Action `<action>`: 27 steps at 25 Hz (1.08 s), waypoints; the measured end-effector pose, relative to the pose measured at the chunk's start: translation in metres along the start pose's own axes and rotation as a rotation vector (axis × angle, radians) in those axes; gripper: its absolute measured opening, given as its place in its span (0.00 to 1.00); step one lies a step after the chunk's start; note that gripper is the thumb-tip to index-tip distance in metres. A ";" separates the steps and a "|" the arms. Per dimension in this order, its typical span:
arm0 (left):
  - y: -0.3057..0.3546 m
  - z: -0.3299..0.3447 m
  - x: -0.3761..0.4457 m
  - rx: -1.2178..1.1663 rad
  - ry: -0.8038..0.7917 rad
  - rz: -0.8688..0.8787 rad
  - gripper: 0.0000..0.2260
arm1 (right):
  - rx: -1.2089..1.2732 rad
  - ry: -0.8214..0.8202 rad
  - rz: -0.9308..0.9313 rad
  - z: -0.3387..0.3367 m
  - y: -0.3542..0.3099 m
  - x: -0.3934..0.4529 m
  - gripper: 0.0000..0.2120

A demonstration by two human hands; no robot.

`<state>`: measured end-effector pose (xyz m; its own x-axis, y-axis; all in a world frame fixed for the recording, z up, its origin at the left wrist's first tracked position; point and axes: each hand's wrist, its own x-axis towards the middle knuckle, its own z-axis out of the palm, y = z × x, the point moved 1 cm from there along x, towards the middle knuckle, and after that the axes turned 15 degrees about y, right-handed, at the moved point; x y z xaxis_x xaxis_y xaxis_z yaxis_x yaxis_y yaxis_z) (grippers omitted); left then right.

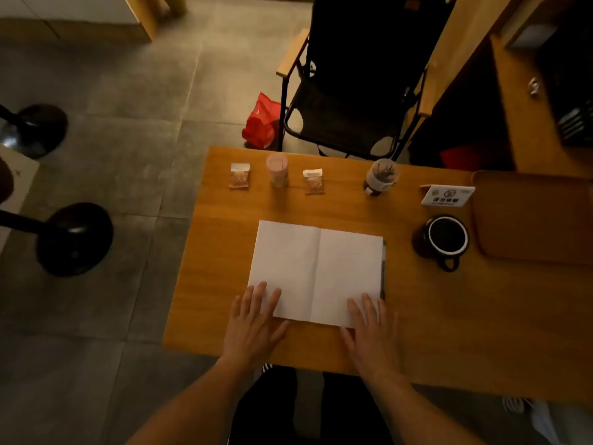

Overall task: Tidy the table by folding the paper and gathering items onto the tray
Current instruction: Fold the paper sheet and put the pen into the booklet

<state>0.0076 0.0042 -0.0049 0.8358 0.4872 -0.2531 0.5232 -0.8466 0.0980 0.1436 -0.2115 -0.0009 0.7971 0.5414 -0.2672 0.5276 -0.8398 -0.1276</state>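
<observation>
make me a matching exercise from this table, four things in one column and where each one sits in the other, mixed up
Things:
1. paper
2. mug
3. tray
4. pen

Places:
A. at the right end of the table, nothing on it
B. flat in the middle, a crease down its centre, under the fingers of both hands
C. along the paper's right edge
D. between the paper and the tray, handle toward the person

Pairs: 1-B, 2-D, 3-A, 4-C

The left hand and right hand lie open on the paper's near corners.
</observation>
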 end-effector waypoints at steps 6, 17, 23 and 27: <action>-0.010 0.008 0.019 -0.020 0.079 -0.092 0.33 | -0.024 0.050 0.002 0.010 0.000 0.007 0.30; 0.008 -0.007 0.053 -0.493 0.202 -0.726 0.27 | 0.045 0.131 0.031 0.018 -0.002 0.004 0.31; -0.011 -0.010 0.067 -0.762 0.170 -0.903 0.20 | 0.049 0.180 0.000 0.021 0.000 0.002 0.32; -0.018 -0.018 0.067 -0.891 0.122 -0.928 0.10 | 0.034 0.156 -0.013 0.020 0.001 0.002 0.31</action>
<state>0.0575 0.0556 -0.0064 0.0873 0.8689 -0.4871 0.8037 0.2275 0.5499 0.1399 -0.2123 -0.0207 0.8279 0.5492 -0.1138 0.5298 -0.8324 -0.1628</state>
